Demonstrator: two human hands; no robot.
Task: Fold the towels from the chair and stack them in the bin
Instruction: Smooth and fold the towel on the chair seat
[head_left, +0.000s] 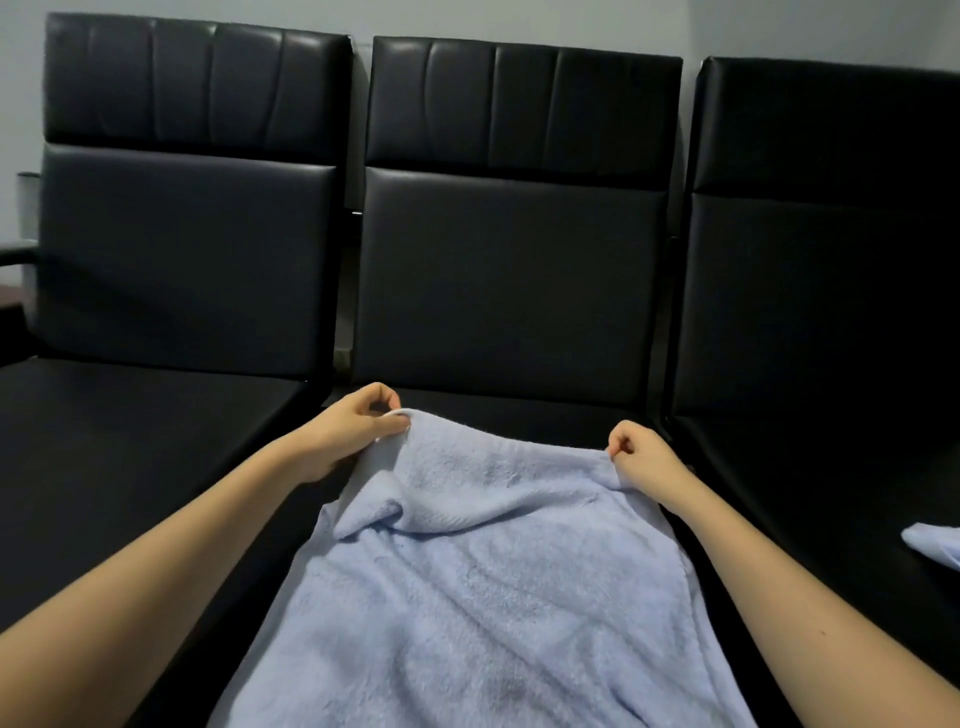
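A light blue towel (483, 587) lies spread over the seat of the middle black chair (509, 270), running from mid-seat down past the bottom of the frame. My left hand (358, 426) pinches its far left corner, lifted slightly off the seat. At the far right corner, my right hand (641, 457) pinches the edge. The far edge sags between the two hands, and a loose fold bunches below the left corner. No bin is in view.
A second light blue towel (935, 545) shows partly on the seat of the right chair (831, 286). Another black chair (182, 249) stands at the left. All three backrests rise close behind the seats against a grey wall.
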